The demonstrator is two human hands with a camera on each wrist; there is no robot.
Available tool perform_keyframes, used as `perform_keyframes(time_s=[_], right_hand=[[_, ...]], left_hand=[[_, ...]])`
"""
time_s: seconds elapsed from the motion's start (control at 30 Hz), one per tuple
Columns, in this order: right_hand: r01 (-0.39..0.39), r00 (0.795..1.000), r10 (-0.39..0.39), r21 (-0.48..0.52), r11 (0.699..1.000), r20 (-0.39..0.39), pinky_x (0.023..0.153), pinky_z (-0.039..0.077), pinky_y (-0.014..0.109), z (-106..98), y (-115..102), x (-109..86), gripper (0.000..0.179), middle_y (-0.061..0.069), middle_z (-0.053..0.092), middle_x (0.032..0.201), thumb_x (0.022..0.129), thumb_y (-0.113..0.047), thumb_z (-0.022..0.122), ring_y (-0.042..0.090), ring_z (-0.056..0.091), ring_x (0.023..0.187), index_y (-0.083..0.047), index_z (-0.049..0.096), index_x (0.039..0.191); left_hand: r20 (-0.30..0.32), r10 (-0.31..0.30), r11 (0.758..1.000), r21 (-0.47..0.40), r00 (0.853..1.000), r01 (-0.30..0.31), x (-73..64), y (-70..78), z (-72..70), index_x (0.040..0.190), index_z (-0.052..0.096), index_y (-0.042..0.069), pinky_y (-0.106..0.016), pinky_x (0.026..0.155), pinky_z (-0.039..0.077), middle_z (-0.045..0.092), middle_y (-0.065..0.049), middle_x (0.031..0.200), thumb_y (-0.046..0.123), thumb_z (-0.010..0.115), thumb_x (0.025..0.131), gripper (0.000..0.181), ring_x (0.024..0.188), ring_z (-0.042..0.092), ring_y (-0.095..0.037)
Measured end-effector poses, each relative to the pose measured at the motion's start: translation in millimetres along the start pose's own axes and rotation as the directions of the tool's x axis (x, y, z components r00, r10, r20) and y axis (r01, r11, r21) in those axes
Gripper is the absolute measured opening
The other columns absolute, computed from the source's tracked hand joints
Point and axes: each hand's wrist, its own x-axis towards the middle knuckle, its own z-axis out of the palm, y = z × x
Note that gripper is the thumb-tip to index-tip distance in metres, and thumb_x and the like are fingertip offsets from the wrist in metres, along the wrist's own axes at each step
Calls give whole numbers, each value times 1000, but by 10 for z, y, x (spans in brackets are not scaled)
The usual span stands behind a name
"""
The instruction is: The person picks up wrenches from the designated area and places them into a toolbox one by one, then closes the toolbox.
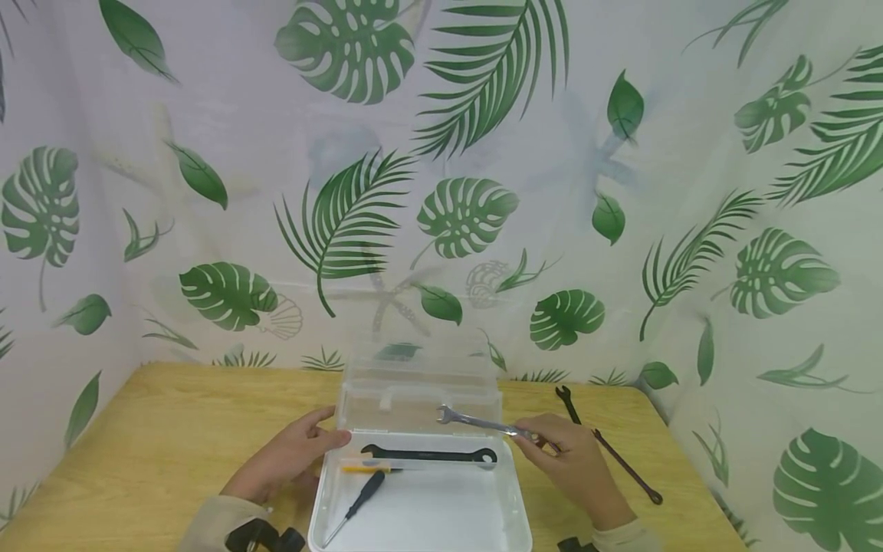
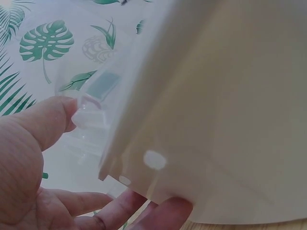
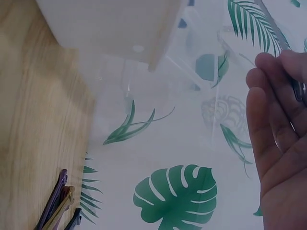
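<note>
Pinching a silver wrench (image 1: pixel 476 421) by its right end in the right hand (image 1: pixel 569 460), near a white box (image 1: pixel 441 510), likely keeping the other end free. Gripping the box's far-left corner with the left hand (image 1: pixel 286 452), presumably to steady it. Lying inside: black wrench (image 1: pixel 428 455), dark screwdriver (image 1: pixel 363 497). Within reach, right: dark wrenches (image 1: pixel 626 468).

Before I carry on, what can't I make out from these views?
White plastic box: near wall cut off by the head view's bottom edge.
Silver metal wrench: part of its shank covered by the right hand, head view.
Black metal wrench outside the box: lower end hidden behind that hand, head view.
Black metal wrench inside: any marking too small to read, head view.
</note>
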Motion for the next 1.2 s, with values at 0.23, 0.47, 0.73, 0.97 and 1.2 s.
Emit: perform_keyframes(time_s=[0.23, 0.47, 0.73, 0.97, 1.2], right_hand=[[40, 998, -38, -40, 998, 39, 63, 53, 13, 67, 20, -24, 32, -3, 77, 92, 80, 8, 82, 4, 65, 74, -14, 80, 103], [-39, 993, 45, -63, 997, 108, 65, 55, 16, 99, 34, -54, 22, -6, 76, 92, 87, -1, 80, 2, 64, 77, -16, 81, 104], [-47, 986, 65, -115, 992, 153, 63, 58, 23, 133, 23, -56, 18, -5, 77, 93, 86, -3, 81, -1, 64, 77, -14, 81, 100], [-58, 983, 81, -141, 988, 164, 62, 59, 24, 155, 33, -69, 17, -4, 77, 95, 86, -5, 82, -3, 63, 77, -15, 81, 100], [-27, 985, 58, -191, 981, 160, 62, 56, 20, 181, 31, -55, 20, -6, 77, 94, 84, -6, 84, -3, 61, 76, -17, 81, 100]], left_hand=[[5, 7, 1000, -12, 1000, -7, -6, -1, 4, 160, 35, 7, -55, 79, 63, 62, -18, 123, 42, 75, 95, 84, 109, 68, -31], [6, 13, 1000, -13, 1000, -13, -6, -8, 6, 159, 36, 7, -56, 78, 62, 62, -18, 123, 42, 74, 95, 82, 109, 67, -32], [-7, 7, 1000, 5, 1000, -7, -5, 4, 14, 158, 39, 9, -56, 77, 63, 62, -17, 123, 43, 75, 94, 81, 110, 67, -33], [-1, 13, 1000, 0, 1000, -13, 6, -9, 10, 159, 37, 8, -55, 78, 63, 62, -17, 122, 43, 74, 95, 82, 108, 67, -31], [5, 15, 1000, -8, 1000, -15, 4, -25, 3, 159, 36, 9, -56, 79, 62, 61, -18, 123, 45, 74, 95, 83, 110, 67, -31]])
